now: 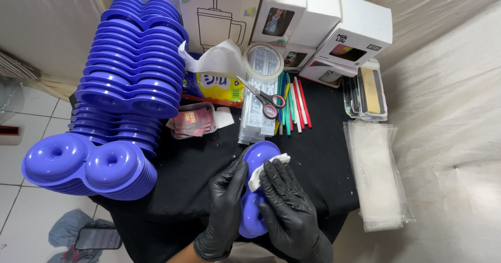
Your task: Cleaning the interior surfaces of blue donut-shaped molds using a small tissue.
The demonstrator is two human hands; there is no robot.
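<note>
Here we held one blue tray (259, 156), a double-ring piece, over the near edge of the black desk (323, 169). Our left hand (225, 205), in a black glove, wrapped its grip around the tray's left side. Our right hand (289, 208), gloved too, pinched a white wipe (263, 170) against the tray's upper ring, its grip closed on that cloth.

To the left stood two stacks of the same blue trays (130, 59), one tall and leaning at the back, one lower in front (88, 169); the trays in each were too many and too tightly nested to count.

Behind the tray lay one pair of scissors (263, 98) with red and grey handles, one roll of clear tape (263, 60), and a row of coloured pens (292, 103), roughly eight, in green, red and white. A yellow and blue tissue pack (222, 85) sat beside them with one white tissue pulled up.

At the back stood one tall white box (219, 12) bearing a line drawing of a cup, and about four smaller white boxes (360, 30) with dark picture labels. A pile of clear sleeves (376, 174) lay at the right.
</note>
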